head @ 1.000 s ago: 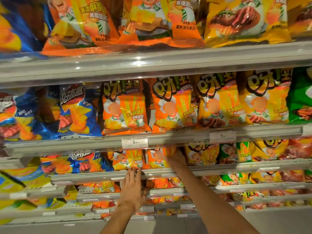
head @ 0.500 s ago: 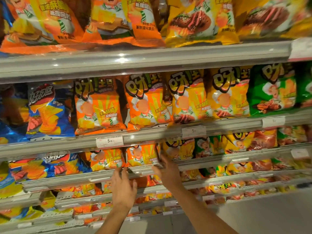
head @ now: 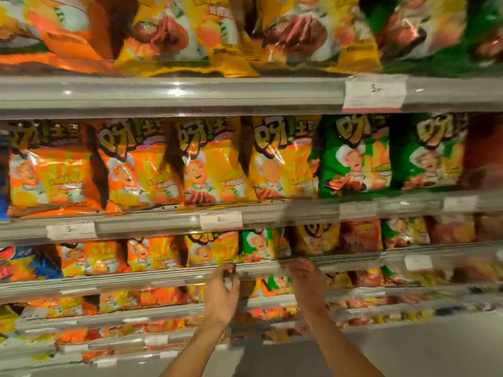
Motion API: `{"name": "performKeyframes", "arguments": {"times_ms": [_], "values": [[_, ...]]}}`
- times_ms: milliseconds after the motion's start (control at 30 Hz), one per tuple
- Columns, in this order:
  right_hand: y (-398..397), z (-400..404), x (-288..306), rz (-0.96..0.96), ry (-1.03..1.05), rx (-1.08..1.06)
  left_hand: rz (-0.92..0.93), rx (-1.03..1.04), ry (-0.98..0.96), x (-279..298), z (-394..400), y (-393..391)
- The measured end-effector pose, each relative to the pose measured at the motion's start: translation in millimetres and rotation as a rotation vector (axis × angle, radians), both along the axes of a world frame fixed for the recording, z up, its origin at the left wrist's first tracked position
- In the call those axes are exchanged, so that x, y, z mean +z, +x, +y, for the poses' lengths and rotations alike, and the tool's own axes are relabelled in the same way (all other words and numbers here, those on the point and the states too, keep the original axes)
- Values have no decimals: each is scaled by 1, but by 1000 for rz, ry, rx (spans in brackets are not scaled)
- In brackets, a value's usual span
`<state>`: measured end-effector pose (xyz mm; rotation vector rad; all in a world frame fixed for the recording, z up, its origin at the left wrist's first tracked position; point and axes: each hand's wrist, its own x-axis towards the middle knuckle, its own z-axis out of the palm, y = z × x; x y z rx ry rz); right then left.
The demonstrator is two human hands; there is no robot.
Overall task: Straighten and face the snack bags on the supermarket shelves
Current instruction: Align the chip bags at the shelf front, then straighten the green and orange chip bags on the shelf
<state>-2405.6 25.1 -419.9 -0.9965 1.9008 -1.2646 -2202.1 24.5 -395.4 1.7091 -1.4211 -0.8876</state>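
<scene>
Hands at shelf edge [head: 174, 278], left [head: 221, 291] curled, right [head: 307, 278] blurred, grip unclear, snack bags [head: 212, 251] above.

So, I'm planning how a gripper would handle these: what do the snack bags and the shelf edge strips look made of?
The snack bags look like thin glossy plastic film: crinkled, with bright glare streaks. The shelf edge strips look like clear glossy plastic over a grey, maybe metal, rail: light spots reflect along them, and paper price tags sit in them.

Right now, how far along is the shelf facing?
Looks done: the middle row of orange bags, yellow bags and green bags stands upright, fronts out. In hand: left hand and right hand are at the shelf edge below; blur hides any grip. Left: the lower shelves, too blurred to judge.
</scene>
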Motion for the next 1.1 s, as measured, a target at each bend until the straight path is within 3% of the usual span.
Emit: {"name": "performKeyframes", "arguments": {"times_ms": [133,300,533,767,967,1100], "values": [[-64,-4,2,50,-74,-20,35,64,-26,4,-7,-53],[-115,-17,4,68,16,107,9,153,-6,8,-18,-88],[-126,-53,24,211,13,233,76,67,78,11,-47,-85],[-139,-77,30,134,-75,431,68,5,157,0,-79,-75],[-150,-101,22,220,63,524,135,-56,162,-2,-99,-70],[-151,-103,18,230,-41,504,159,-71,139,5,-100,-73]]}}
